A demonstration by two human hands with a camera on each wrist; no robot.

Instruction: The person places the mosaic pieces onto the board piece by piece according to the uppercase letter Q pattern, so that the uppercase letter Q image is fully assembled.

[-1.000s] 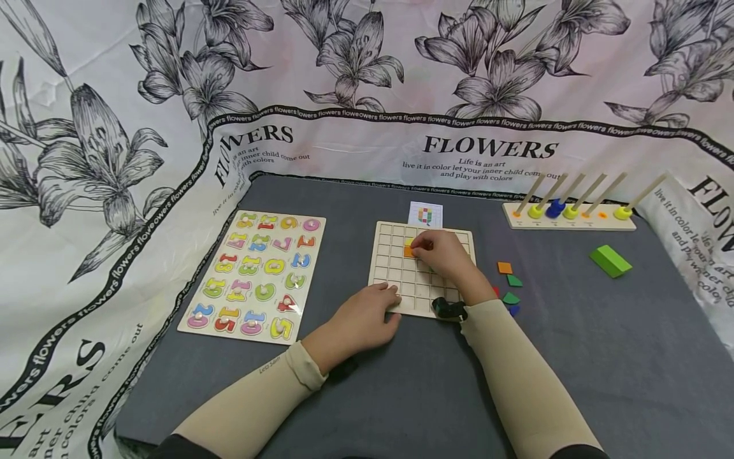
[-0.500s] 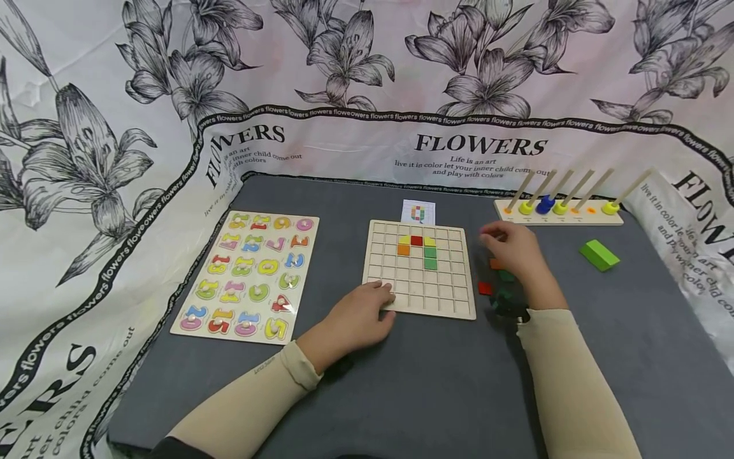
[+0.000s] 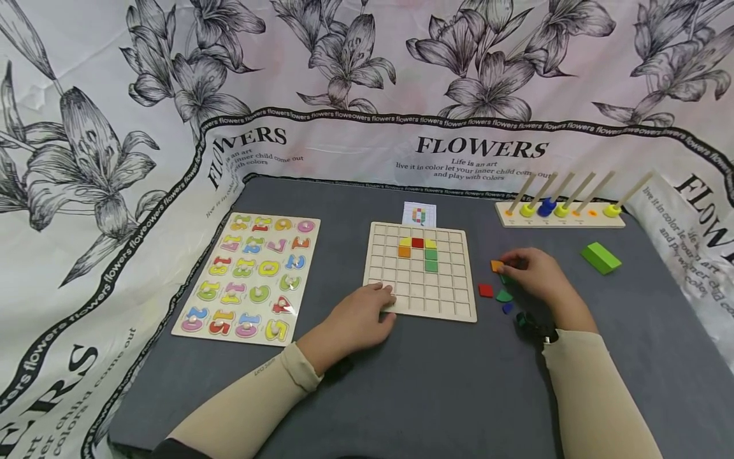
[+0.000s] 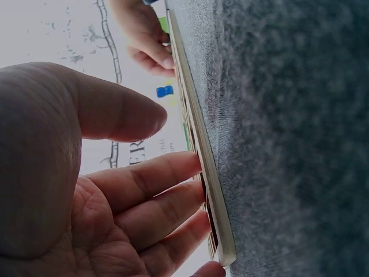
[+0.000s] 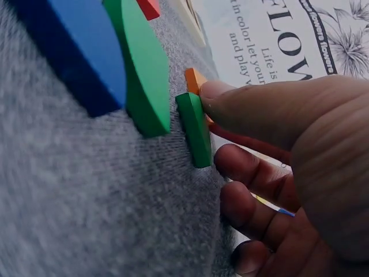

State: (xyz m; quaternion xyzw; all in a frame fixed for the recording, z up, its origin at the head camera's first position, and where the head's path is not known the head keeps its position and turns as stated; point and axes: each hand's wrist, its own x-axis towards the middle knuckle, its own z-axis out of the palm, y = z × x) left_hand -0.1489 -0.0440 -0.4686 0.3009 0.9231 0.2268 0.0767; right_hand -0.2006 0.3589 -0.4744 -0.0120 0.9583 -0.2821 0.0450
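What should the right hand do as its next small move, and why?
Probably the right hand should lift the flat orange square tile it touches. On the pale wooden grid board, one orange square stands at the left, facing two green squares at the right, so the left side seems shorter.

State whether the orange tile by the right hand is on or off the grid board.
Off: the head view shows a gap between the orange tile and the grid board.

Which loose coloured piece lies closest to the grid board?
The red square: the orange piece, both green pieces and the blue piece all lie farther from the board.
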